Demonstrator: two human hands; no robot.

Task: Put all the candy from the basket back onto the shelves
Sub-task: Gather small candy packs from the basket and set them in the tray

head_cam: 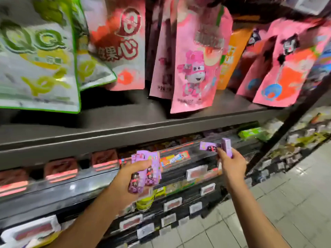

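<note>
My left hand (132, 178) grips a bunch of small purple candy boxes (146, 171) with dark cartoon figures on them, held in front of the lower shelves. My right hand (231, 162) holds two more purple candy boxes (217, 147), one lying flat and one upright, close to the front edge of the second shelf (180, 153). The basket is out of view. The frame is blurred by motion.
Pink, green-white and orange candy bags (195, 65) stand on the grey top shelf (111, 129). Lower shelves carry small packs and rows of price tags (172, 204). An orange candy bar pack (174, 159) lies between my hands. Grey floor tiles (279, 212) show at right.
</note>
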